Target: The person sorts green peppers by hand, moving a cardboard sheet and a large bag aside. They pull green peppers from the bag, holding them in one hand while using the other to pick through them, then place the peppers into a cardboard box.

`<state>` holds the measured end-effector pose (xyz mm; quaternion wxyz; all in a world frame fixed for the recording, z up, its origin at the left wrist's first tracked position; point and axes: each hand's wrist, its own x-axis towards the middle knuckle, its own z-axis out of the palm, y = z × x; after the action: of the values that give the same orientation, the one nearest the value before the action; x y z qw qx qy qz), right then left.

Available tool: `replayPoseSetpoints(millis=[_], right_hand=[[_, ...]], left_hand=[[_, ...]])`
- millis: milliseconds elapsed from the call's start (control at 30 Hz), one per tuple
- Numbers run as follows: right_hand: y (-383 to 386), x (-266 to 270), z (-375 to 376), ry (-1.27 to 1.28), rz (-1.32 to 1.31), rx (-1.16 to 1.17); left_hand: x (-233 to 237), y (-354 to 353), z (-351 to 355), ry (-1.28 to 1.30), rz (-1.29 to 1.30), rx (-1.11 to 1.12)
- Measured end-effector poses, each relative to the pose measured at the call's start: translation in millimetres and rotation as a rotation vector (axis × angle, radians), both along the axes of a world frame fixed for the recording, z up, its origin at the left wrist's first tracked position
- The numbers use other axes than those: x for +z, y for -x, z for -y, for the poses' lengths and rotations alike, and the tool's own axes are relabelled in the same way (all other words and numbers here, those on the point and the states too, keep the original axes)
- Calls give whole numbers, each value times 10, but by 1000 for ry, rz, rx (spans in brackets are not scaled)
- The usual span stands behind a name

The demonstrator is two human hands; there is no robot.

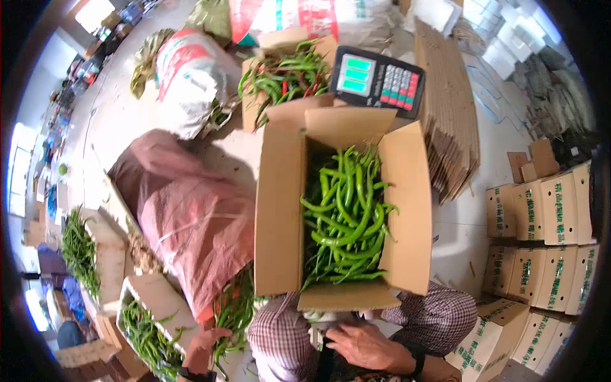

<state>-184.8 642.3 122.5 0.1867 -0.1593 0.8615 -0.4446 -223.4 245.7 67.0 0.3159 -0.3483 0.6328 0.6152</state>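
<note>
The left hand (207, 339), partly open, touches peppers (234, 313).

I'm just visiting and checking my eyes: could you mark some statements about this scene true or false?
1. The open carton holds green peppers. True.
2. The black keypad unit is unlit. False: its screen glows green.
3. The left hand is beside loose peppers near the pink sack. True.
4. The right hand is inside the open carton. False: it is outside, between the knees.
5. Printed cartons stand stacked at picture right. True.
</note>
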Motion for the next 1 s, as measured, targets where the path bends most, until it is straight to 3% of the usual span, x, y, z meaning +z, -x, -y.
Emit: replayPoseSetpoints(millis=[33, 167, 233, 333, 467, 633, 833, 900, 1000], right_hand=[[-26, 0, 1, -46, 171, 54], [-72, 172, 103, -112, 56, 83], [-95, 262, 172, -76, 28, 59], [-134, 354, 229, -59, -12, 43], [-239, 543, 336, -7, -13, 64], [-296, 740, 457, 294, 53, 112], [-277, 733, 621, 376, 64, 170], [-281, 700, 771, 761, 303, 19], [-143, 820, 1052, 982, 382, 6]], left_hand=[[109, -23, 21, 15, 7, -119], [523, -260, 394, -13, 65, -396], [985, -300, 346, -80, 106, -331], [1552, -480, 334, 37, 200, -216], [2154, -734, 250, -35, 2, 42], [2744, -781, 180, -94, -448, 48], [2839, -574, 163, -190, -813, -98], [2662, -483, 1, -397, -859, 15], [2275, -337, -259, -590, -828, 33]])
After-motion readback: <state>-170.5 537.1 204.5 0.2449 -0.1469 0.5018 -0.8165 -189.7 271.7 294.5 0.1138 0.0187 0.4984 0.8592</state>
